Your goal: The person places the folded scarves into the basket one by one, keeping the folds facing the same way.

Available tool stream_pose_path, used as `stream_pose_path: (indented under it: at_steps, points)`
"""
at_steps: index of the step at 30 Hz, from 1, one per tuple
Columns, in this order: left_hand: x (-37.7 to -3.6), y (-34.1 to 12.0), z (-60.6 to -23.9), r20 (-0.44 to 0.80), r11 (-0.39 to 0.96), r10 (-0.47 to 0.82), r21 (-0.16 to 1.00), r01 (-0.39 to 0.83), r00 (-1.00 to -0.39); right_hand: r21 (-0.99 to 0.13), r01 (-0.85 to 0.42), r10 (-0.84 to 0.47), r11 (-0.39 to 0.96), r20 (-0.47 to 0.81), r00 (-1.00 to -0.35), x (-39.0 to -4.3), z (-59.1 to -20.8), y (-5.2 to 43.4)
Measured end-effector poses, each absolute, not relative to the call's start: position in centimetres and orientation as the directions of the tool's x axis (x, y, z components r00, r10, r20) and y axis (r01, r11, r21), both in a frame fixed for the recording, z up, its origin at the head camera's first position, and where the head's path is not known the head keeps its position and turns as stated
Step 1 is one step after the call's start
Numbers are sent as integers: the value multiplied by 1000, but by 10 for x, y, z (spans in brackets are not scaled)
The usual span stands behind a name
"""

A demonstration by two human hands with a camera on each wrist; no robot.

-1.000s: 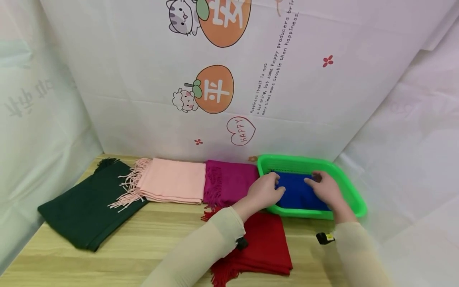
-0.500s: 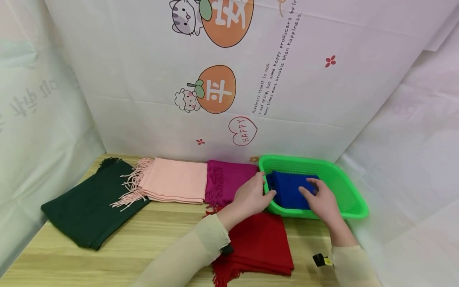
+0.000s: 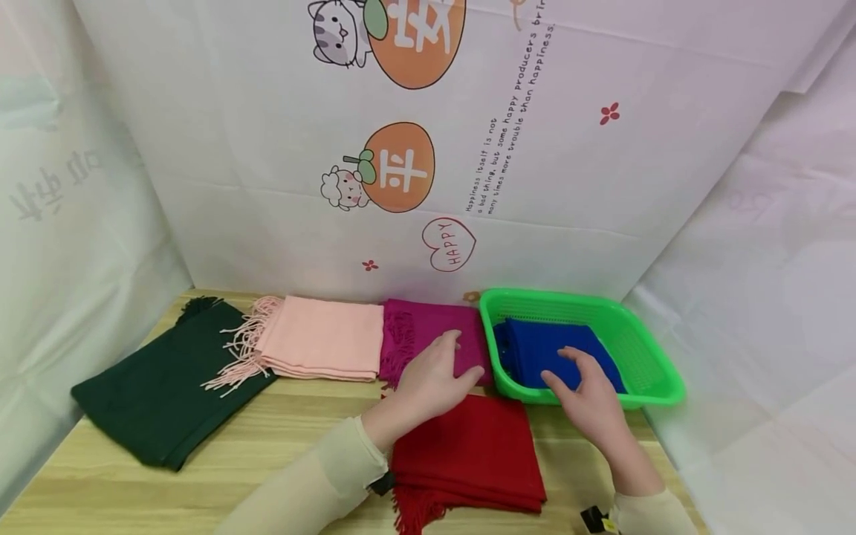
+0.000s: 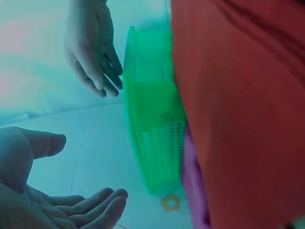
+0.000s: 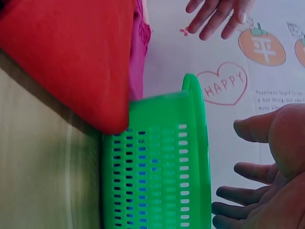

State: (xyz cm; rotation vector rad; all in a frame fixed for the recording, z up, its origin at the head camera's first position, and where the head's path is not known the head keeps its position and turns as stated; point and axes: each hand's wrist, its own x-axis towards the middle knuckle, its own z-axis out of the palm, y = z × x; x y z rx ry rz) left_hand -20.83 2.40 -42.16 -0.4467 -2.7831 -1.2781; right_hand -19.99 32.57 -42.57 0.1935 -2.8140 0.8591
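While the left hand [image 3: 430, 383] and the right hand [image 3: 591, 401] are held up, their thumbs and fingers spread apart, a folded blue cloth [image 3: 551, 353] can be seen inside the green basket [image 3: 555, 299]. Just beside it, a purple cloth [image 3: 438, 323] is laid, and a red cloth [image 3: 471, 453] is spread in front.

Red cloth [image 4: 238, 114] and purple cloth [image 4: 192, 176] are seen beside the green basket [image 4: 155, 105]; the left hand [image 4: 40, 206] and right hand [image 4: 91, 45] are held near it.
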Motion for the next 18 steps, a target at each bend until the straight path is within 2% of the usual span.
stream_pose_path:
  at_steps: [18]
  points:
    - [-189,-26,-454,192,683,242,662,308,-951,-509,-317,-186,800,292,-938,-167,-430,297]
